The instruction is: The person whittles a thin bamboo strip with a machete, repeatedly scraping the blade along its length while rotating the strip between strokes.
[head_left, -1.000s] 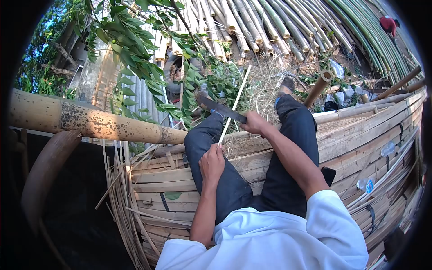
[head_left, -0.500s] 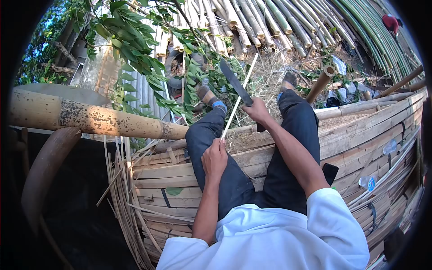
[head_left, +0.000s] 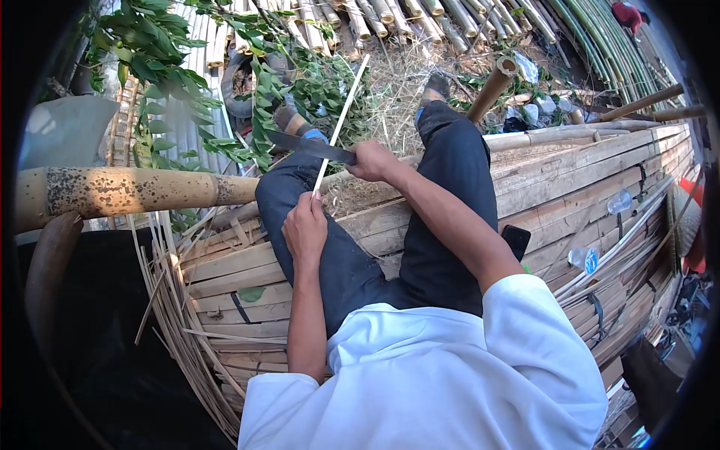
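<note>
My left hand (head_left: 305, 227) is closed around the lower end of a thin pale bamboo strip (head_left: 346, 107), which slants up and away over my knee. In my closed right hand (head_left: 373, 160) is a machete (head_left: 300, 145), its dark blade pointing left. The blade crosses the strip a short way above my left fingers. Both hands are over my lap, between my dark trouser legs. The machete's handle is mostly hidden in my fist.
I sit on stacked split bamboo slats (head_left: 255, 271). A thick bamboo pole (head_left: 150, 191) runs at left, near loose thin strips (head_left: 169, 300). A phone (head_left: 516, 240) and plastic cups (head_left: 583, 259) lie at right. Ahead are leafy branches (head_left: 169, 86), bamboo poles (head_left: 450, 30) and a person in red (head_left: 628, 16).
The machete has swung from pointing up and away to lying nearly level across the strip. My right hand has come closer to my left, and the whole view has shifted.
</note>
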A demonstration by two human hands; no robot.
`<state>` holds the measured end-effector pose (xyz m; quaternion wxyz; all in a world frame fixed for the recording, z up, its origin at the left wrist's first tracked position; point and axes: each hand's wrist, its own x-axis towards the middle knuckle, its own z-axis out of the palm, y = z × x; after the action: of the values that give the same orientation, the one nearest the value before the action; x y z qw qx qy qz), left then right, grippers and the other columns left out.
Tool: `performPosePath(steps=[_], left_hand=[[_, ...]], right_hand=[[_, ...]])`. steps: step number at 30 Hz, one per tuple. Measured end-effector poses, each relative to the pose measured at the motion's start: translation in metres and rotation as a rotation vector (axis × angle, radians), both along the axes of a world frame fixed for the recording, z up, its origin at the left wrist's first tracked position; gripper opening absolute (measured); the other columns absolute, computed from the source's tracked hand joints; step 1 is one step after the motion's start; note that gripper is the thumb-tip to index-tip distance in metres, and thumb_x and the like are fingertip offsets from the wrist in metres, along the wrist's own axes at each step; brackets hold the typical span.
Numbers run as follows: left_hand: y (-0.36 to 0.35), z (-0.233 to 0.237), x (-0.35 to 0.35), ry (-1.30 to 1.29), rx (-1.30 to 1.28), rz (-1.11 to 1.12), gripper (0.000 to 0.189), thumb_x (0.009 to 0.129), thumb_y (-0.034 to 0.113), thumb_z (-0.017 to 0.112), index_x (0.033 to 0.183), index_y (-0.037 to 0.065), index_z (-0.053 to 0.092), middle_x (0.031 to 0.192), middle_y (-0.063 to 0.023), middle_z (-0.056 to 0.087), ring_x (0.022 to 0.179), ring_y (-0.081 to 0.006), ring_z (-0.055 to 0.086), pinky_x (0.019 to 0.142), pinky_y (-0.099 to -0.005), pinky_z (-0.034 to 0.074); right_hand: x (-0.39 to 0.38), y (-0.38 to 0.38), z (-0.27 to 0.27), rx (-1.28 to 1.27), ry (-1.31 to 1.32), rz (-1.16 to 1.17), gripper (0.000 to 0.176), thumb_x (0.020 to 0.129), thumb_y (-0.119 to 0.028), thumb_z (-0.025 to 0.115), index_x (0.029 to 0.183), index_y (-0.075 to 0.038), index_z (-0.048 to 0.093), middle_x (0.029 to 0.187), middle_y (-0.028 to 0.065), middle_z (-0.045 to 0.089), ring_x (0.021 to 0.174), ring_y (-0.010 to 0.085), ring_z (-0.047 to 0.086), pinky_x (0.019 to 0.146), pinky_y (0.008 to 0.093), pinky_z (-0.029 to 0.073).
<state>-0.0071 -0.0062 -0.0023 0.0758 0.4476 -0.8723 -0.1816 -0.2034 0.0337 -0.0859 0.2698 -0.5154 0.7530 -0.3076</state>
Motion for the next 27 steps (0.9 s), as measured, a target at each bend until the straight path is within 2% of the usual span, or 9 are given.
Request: performPosePath(steps=[6, 8, 9, 12, 16, 20, 22, 25, 27], left_hand=[[0.004, 0.0, 0.001, 0.058, 0.04, 0.026, 0.02, 0.094, 0.026, 0.048, 0.095, 0.01, 0.059, 0.078, -0.0175, 0.065, 0.076, -0.0406, 0.061, 0.063, -0.0513, 0.045], [0.002, -0.001, 0.0, 0.034, 0.024, 0.025, 0.02, 0.094, 0.026, 0.048, 0.094, 0.01, 0.059, 0.078, -0.0177, 0.064, 0.076, -0.041, 0.061, 0.063, -0.0514, 0.045], [0.0, -0.001, 0.0, 0.036, 0.023, 0.024, 0.02, 0.094, 0.026, 0.048, 0.094, 0.01, 0.059, 0.078, -0.0177, 0.064, 0.076, -0.041, 0.061, 0.063, -0.0514, 0.045], [0.0, -0.002, -0.002, 0.022, 0.024, 0.039, 0.02, 0.094, 0.026, 0.048, 0.094, 0.01, 0.059, 0.078, -0.0178, 0.064, 0.076, -0.0412, 0.061, 0.063, -0.0515, 0.045], [0.002, -0.001, 0.001, 0.066, 0.035, 0.029, 0.02, 0.093, 0.026, 0.048, 0.094, 0.01, 0.06, 0.077, -0.0183, 0.064, 0.075, -0.0413, 0.061, 0.063, -0.0518, 0.045], [-0.002, -0.003, 0.0, 0.047, 0.022, 0.025, 0.021, 0.094, 0.027, 0.048, 0.094, 0.01, 0.06, 0.077, -0.0191, 0.064, 0.075, -0.0417, 0.061, 0.062, -0.0518, 0.045], [-0.002, -0.002, -0.001, 0.061, 0.026, 0.023, 0.021, 0.094, 0.027, 0.048, 0.094, 0.01, 0.06, 0.077, -0.0188, 0.064, 0.075, -0.0417, 0.061, 0.062, -0.0517, 0.045], [0.002, 0.002, -0.001, 0.081, 0.039, 0.025, 0.021, 0.094, 0.027, 0.048, 0.094, 0.01, 0.06, 0.077, -0.0179, 0.065, 0.075, -0.0414, 0.061, 0.062, -0.0516, 0.045], [0.002, 0.002, 0.0, 0.084, 0.03, 0.006, 0.021, 0.094, 0.027, 0.048, 0.094, 0.01, 0.06, 0.077, -0.0164, 0.065, 0.074, -0.0408, 0.062, 0.062, -0.0514, 0.045]], right_hand=[[-0.007, -0.002, 0.004, -0.122, -0.409, -0.367, 0.027, 0.074, -0.023, 0.069, 0.081, 0.002, 0.063, 0.064, 0.0128, 0.063, 0.059, 0.0212, 0.061, 0.061, 0.0349, 0.048], [-0.007, 0.0, 0.006, 0.075, -0.356, -0.277, 0.026, 0.072, -0.022, 0.065, 0.091, -0.004, 0.067, 0.076, 0.0217, 0.065, 0.074, 0.0368, 0.064, 0.068, 0.0416, 0.05], [-0.002, -0.002, 0.002, 0.079, -0.119, -0.129, 0.027, 0.072, -0.022, 0.065, 0.092, -0.005, 0.067, 0.079, 0.0223, 0.065, 0.077, 0.0367, 0.064, 0.07, 0.042, 0.05], [-0.004, -0.003, -0.002, 0.043, -0.17, -0.018, 0.026, 0.072, -0.022, 0.065, 0.09, -0.004, 0.067, 0.082, 0.0226, 0.065, 0.079, 0.0368, 0.064, 0.071, 0.0426, 0.051], [-0.016, -0.004, 0.012, 0.076, -0.407, -0.408, 0.022, 0.071, -0.021, 0.065, 0.086, -0.005, 0.066, 0.08, 0.0196, 0.066, 0.08, 0.0363, 0.064, 0.072, 0.0434, 0.05], [-0.006, 0.003, -0.008, 0.007, -0.059, 0.053, 0.021, 0.071, -0.02, 0.066, 0.085, -0.004, 0.067, 0.072, 0.0181, 0.065, 0.07, 0.0335, 0.065, 0.066, 0.0406, 0.049], [-0.005, 0.0, 0.005, -0.04, -0.078, 0.093, 0.022, 0.072, -0.021, 0.066, 0.085, -0.003, 0.067, 0.069, 0.0176, 0.064, 0.067, 0.0323, 0.064, 0.064, 0.0389, 0.048], [-0.014, -0.006, 0.013, -0.042, -0.38, -0.399, 0.023, 0.072, -0.021, 0.066, 0.085, -0.002, 0.067, 0.068, 0.0192, 0.063, 0.066, 0.0326, 0.064, 0.063, 0.0399, 0.048], [-0.014, -0.002, 0.011, 0.024, -0.331, -0.341, 0.024, 0.071, -0.021, 0.067, 0.085, -0.002, 0.067, 0.07, 0.0203, 0.064, 0.069, 0.034, 0.064, 0.065, 0.0407, 0.048]])
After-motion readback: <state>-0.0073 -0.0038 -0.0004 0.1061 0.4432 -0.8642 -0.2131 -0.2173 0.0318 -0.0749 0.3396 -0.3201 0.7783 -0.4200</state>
